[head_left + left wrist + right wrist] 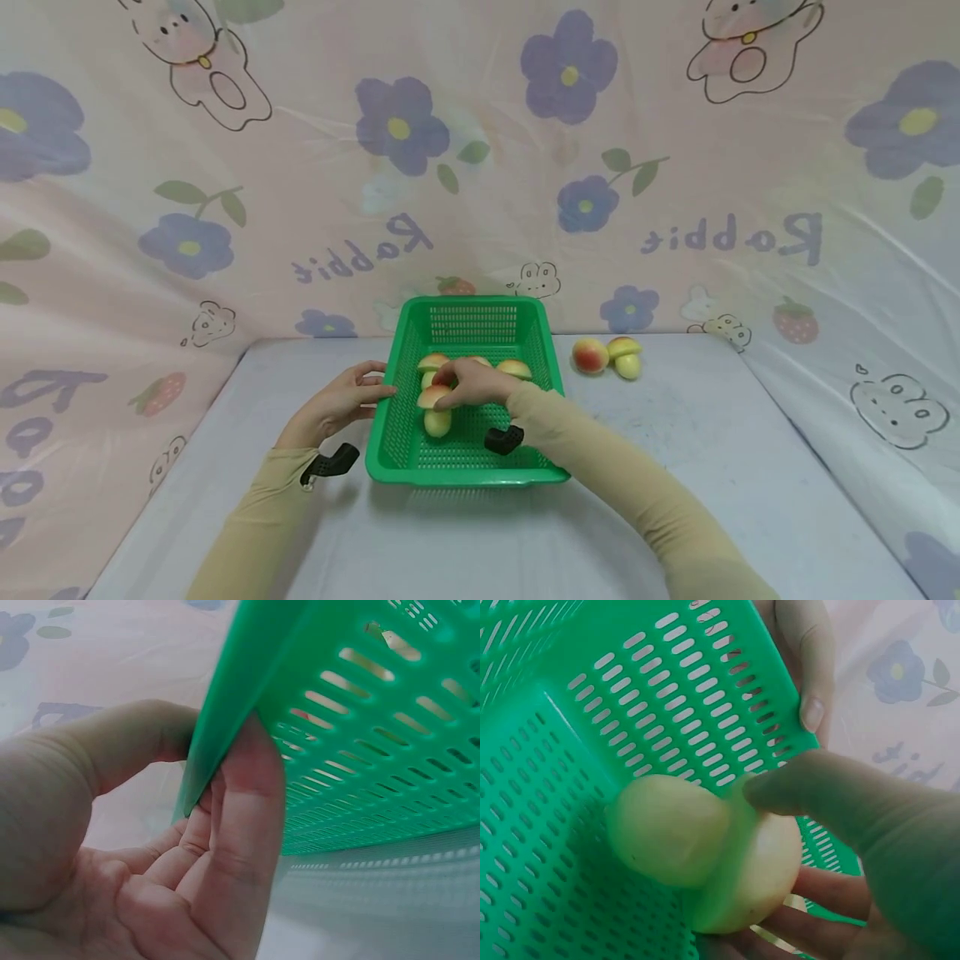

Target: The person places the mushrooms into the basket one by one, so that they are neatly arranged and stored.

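Surface: a pale grey tabletop [465, 542], smooth, with faint scuffs toward 3 o'clock. Room: the table is walled on three sides by a pink plastic sheet [480, 167] printed with purple flowers, strawberries, rabbits and the word "Rabbit" seen mirrored.

Count, head view. One green perforated plastic basket [390, 433], rectangular, at table centre. Toy mushrooms, yellow stems with red-and-yellow caps: at least four show inside the basket, though the right hand hides part of the group, so the exact figure cannot be told. Two more toy mushrooms [607, 356] lie on the table at about 2 o'clock from the basket, just beside each other and apart from its wall. Two hands, both in tan sleeves, each with a black wrist mount.

Left hand [341, 404]: at 9 o'clock of the basket, grasping its left rim; the left wrist view shows the thumb over the rim and fingers [240, 817] curled against the slotted outer wall.

Right hand [474, 385]: inside the basket, closed round one toy mushroom [705, 851]. The right wrist view shows the thumb on top of the cap and the fingers beneath it, stem pointing toward the basket floor. The held mushroom sits in the basket's left half, close to the wall the left hand grips.
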A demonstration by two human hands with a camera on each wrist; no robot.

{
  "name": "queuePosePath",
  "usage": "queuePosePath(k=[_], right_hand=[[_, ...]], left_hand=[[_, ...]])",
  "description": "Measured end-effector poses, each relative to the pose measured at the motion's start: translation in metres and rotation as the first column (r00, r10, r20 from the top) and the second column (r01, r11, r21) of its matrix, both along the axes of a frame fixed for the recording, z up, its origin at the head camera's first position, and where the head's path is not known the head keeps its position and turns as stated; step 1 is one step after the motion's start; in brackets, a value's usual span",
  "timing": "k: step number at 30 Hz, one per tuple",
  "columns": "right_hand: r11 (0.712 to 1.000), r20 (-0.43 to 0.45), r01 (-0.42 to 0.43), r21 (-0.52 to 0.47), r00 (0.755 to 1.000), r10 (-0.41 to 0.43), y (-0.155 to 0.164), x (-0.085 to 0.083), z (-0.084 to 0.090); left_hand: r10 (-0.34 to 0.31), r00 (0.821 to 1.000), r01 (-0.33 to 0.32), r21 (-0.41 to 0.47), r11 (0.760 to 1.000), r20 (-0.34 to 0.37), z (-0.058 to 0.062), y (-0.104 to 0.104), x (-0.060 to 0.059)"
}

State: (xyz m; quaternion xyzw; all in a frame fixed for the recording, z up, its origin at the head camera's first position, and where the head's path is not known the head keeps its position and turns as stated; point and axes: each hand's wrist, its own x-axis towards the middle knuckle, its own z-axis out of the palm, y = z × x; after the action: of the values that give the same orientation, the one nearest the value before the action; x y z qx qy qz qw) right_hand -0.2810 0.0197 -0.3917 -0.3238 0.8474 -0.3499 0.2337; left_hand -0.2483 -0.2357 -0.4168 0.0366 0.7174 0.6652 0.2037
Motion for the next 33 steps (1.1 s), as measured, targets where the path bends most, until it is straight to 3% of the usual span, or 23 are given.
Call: queuePosePath(k=[11, 33], right_hand=[[0.999, -0.001, 0.002, 0.052, 1.000, -0.002, -0.009, 0.002, -0.007], [0.998, -0.020, 0.015, 0.063, 1.000, -0.013, -0.013, 0.008, -0.011]], left_hand=[[-0.007, 1.000, 0.008, 0.014, 1.000, -0.006, 0.000, 0.000, -0.001], [-0.005, 1.000, 0.005, 0.026, 1.000, 0.006, 0.001, 0.000, 0.000]])
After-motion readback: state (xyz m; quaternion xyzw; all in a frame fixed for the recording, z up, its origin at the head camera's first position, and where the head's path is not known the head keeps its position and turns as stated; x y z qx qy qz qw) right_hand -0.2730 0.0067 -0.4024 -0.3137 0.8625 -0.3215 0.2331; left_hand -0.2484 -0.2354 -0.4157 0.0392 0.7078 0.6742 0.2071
